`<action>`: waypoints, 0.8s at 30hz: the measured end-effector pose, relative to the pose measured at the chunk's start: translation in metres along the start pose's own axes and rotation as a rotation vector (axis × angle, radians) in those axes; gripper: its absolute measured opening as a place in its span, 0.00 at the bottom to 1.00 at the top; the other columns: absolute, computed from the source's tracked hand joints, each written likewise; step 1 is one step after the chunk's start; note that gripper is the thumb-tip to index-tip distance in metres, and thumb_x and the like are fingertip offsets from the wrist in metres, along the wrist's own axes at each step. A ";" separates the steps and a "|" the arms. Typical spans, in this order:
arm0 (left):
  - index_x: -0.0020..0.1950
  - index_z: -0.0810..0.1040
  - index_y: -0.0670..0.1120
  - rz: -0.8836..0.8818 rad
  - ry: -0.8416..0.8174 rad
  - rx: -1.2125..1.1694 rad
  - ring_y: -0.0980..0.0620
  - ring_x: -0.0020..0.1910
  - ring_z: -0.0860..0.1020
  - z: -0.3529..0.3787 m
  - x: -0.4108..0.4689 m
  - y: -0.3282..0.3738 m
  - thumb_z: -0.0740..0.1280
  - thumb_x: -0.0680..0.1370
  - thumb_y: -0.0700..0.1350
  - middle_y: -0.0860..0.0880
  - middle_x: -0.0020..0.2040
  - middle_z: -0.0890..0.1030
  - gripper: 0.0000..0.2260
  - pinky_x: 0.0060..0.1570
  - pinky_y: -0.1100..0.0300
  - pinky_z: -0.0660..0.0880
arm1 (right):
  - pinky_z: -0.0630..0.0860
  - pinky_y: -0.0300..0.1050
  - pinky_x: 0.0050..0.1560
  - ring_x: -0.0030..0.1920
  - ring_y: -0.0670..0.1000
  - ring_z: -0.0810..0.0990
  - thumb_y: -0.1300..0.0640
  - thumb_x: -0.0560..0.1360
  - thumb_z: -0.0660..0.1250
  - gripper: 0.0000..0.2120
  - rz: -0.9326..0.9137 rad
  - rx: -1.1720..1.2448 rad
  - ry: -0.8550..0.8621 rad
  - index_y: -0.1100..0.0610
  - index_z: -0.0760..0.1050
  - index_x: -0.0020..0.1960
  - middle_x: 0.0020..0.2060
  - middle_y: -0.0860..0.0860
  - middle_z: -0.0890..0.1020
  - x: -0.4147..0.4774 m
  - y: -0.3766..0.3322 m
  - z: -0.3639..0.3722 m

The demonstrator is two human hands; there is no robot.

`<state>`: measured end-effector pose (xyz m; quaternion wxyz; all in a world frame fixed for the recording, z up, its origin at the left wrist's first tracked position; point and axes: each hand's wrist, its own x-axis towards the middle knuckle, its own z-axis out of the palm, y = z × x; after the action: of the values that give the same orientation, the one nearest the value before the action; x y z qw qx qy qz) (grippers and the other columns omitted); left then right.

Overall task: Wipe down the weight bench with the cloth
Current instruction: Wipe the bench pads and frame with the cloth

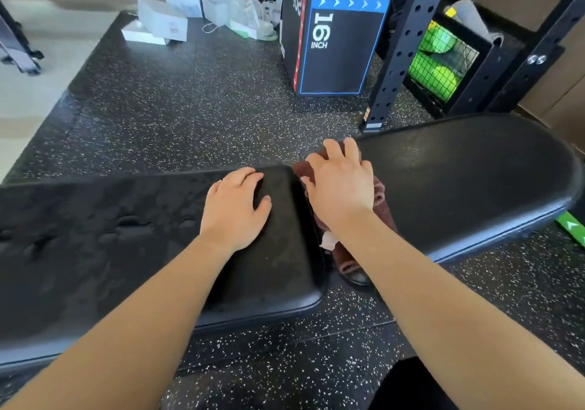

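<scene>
Two black pads on the weight bench (468, 181), one on the left, one on the right, with a gap between. Left hand (235, 208) flat on the right end of the left pad (95, 235), fingers spread, holding nothing. Right hand (340, 184) pressed down flat on the brown cloth (378, 197), fingers spread, not curled around it. Cloth bunched in the gap, touching the right pad, one end hanging down the near side. Far behind on the speckled floor (190, 108), a black box (335, 48) marked 16 INCH.
</scene>
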<state>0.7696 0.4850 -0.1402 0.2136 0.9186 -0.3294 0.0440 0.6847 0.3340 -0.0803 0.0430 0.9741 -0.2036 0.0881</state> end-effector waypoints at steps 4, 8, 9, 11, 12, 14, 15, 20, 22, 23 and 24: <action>0.68 0.69 0.49 -0.007 0.008 0.005 0.50 0.69 0.63 0.002 0.002 -0.002 0.60 0.76 0.54 0.50 0.70 0.67 0.22 0.68 0.51 0.58 | 0.64 0.58 0.60 0.71 0.59 0.53 0.48 0.78 0.59 0.16 -0.030 -0.002 -0.014 0.52 0.70 0.63 0.69 0.53 0.64 0.030 -0.005 0.004; 0.69 0.69 0.49 -0.014 0.021 -0.014 0.51 0.70 0.63 0.000 0.001 -0.001 0.61 0.76 0.54 0.51 0.71 0.67 0.22 0.68 0.54 0.55 | 0.65 0.58 0.60 0.72 0.59 0.53 0.46 0.78 0.59 0.18 -0.035 0.011 -0.014 0.50 0.69 0.65 0.72 0.52 0.60 0.019 0.000 0.003; 0.69 0.69 0.49 -0.014 0.021 -0.015 0.51 0.70 0.62 0.000 0.000 0.000 0.61 0.76 0.54 0.51 0.71 0.67 0.22 0.68 0.54 0.55 | 0.65 0.58 0.61 0.72 0.59 0.53 0.45 0.78 0.59 0.19 -0.031 0.024 -0.012 0.49 0.67 0.67 0.73 0.52 0.59 0.010 0.003 0.002; 0.69 0.69 0.49 -0.016 0.022 -0.014 0.52 0.70 0.62 0.000 0.000 0.000 0.61 0.76 0.54 0.52 0.71 0.67 0.22 0.68 0.54 0.55 | 0.63 0.57 0.63 0.73 0.58 0.50 0.43 0.78 0.57 0.22 -0.026 0.028 -0.020 0.47 0.63 0.70 0.74 0.51 0.55 -0.007 0.008 -0.002; 0.69 0.69 0.50 -0.020 0.022 -0.014 0.52 0.70 0.62 0.000 0.000 0.000 0.61 0.76 0.54 0.52 0.71 0.67 0.22 0.68 0.54 0.54 | 0.62 0.56 0.64 0.74 0.58 0.48 0.41 0.78 0.57 0.25 -0.033 0.012 -0.034 0.46 0.60 0.72 0.75 0.51 0.53 -0.015 0.010 -0.004; 0.69 0.69 0.50 -0.026 0.028 -0.015 0.52 0.70 0.62 0.001 0.000 0.000 0.61 0.76 0.54 0.52 0.70 0.67 0.22 0.68 0.54 0.54 | 0.59 0.56 0.67 0.75 0.59 0.44 0.38 0.76 0.56 0.30 -0.058 -0.018 -0.061 0.46 0.54 0.75 0.76 0.51 0.48 -0.026 0.012 -0.007; 0.69 0.69 0.50 -0.028 0.032 -0.016 0.52 0.70 0.62 0.001 0.000 -0.001 0.61 0.76 0.54 0.52 0.70 0.67 0.22 0.68 0.54 0.54 | 0.58 0.56 0.68 0.75 0.59 0.43 0.37 0.76 0.57 0.32 -0.071 -0.025 -0.071 0.46 0.53 0.76 0.77 0.52 0.47 -0.028 0.013 -0.008; 0.68 0.69 0.51 -0.033 0.051 -0.016 0.53 0.69 0.63 0.006 0.002 -0.003 0.61 0.75 0.55 0.53 0.69 0.68 0.22 0.68 0.54 0.55 | 0.63 0.57 0.66 0.74 0.60 0.44 0.38 0.76 0.57 0.31 -0.089 -0.059 -0.094 0.46 0.54 0.75 0.76 0.52 0.48 -0.005 0.013 -0.003; 0.67 0.70 0.51 -0.031 0.055 -0.016 0.54 0.69 0.63 0.006 0.001 -0.004 0.61 0.75 0.56 0.54 0.69 0.68 0.22 0.67 0.55 0.55 | 0.64 0.58 0.64 0.74 0.60 0.46 0.40 0.77 0.58 0.28 -0.088 -0.053 -0.105 0.47 0.57 0.74 0.76 0.52 0.50 0.010 0.009 -0.001; 0.67 0.70 0.52 -0.032 0.054 -0.015 0.54 0.69 0.63 0.006 0.001 -0.003 0.60 0.75 0.56 0.54 0.69 0.68 0.22 0.67 0.55 0.55 | 0.65 0.58 0.64 0.74 0.60 0.46 0.41 0.77 0.58 0.27 -0.085 -0.049 -0.105 0.47 0.58 0.73 0.76 0.52 0.52 0.016 0.008 0.000; 0.67 0.70 0.52 -0.035 0.052 -0.016 0.54 0.69 0.63 0.005 0.001 -0.003 0.60 0.75 0.56 0.54 0.69 0.68 0.22 0.67 0.55 0.55 | 0.66 0.58 0.63 0.74 0.60 0.47 0.42 0.77 0.59 0.26 -0.082 -0.044 -0.104 0.47 0.60 0.73 0.75 0.52 0.53 0.021 0.006 0.000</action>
<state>0.7723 0.4845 -0.1459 0.2303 0.9210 -0.3081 0.0616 0.7009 0.3203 -0.0761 0.0575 0.9837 -0.1674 0.0310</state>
